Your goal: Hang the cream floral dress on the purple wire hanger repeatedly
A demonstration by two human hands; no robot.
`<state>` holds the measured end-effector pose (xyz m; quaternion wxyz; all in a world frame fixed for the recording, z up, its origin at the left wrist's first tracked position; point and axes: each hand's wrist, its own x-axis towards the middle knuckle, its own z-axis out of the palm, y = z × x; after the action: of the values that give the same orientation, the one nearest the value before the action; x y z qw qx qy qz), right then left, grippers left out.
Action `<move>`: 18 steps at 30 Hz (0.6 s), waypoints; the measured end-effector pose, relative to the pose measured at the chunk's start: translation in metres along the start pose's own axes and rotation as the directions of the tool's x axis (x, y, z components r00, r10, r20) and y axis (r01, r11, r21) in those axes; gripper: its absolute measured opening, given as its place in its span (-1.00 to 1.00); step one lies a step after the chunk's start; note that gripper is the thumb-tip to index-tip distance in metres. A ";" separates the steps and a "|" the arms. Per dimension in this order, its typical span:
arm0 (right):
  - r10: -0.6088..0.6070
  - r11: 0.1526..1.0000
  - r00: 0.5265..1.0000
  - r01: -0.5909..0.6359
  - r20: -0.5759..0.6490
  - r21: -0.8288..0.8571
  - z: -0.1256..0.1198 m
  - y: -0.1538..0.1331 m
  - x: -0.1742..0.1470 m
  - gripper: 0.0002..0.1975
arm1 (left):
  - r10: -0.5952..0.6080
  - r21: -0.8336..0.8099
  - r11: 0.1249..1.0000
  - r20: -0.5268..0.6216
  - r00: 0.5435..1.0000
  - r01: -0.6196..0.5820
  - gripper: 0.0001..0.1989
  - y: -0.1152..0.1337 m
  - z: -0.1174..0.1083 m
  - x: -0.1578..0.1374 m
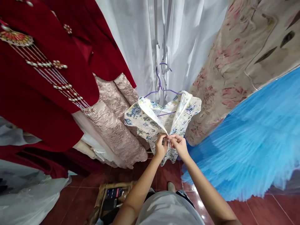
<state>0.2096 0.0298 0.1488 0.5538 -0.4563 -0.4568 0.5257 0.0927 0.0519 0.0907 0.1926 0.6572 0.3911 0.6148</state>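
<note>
A white blouse with blue and yellow flowers (150, 125) hangs in front of me on a purple wire hanger (160, 83). Its neckline forms a deep V that ends between my hands. At the bottom of the V, my left hand (161, 145) pinches one front edge of the blouse. Close against it, my right hand (177, 143) pinches the other front edge, the fingertips of both hands nearly touching. Any button or fastener there is hidden by my fingers. Below my hands the lower hem hangs free.
Dark red garments with beaded tassels (53, 84) and a pink textured dress (110, 125) hang at left. To the right are a floral dress (217, 78) and blue tulle (246, 134). A wooden crate with a phone (114, 193) stands on the red tiled floor.
</note>
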 end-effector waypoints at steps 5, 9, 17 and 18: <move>0.026 0.994 1.000 -0.024 0.015 -0.109 -0.008 -0.004 0.003 -0.62 | 0.000 0.065 0.998 -0.085 0.996 0.006 -0.88 0.015 0.000 -0.012; -0.009 0.992 0.992 0.025 0.122 -0.127 -0.010 -0.002 0.001 -0.63 | 0.003 0.113 0.993 -0.156 0.988 0.014 -0.86 0.025 -0.005 -0.020; -0.019 0.990 0.978 0.048 0.205 -0.135 -0.011 0.004 -0.007 -0.65 | -0.004 0.138 0.990 -0.221 0.975 0.035 -0.84 0.036 -0.005 -0.031; -0.029 0.987 0.977 0.061 0.210 -0.151 -0.012 0.004 -0.008 -0.66 | -0.002 0.133 0.991 -0.218 0.976 0.031 -0.84 0.036 -0.005 -0.031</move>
<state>0.2204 0.0214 0.1426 0.4774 -0.4307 -0.5622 0.5202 0.0996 0.0051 0.0982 0.1086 0.5944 0.4563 0.6532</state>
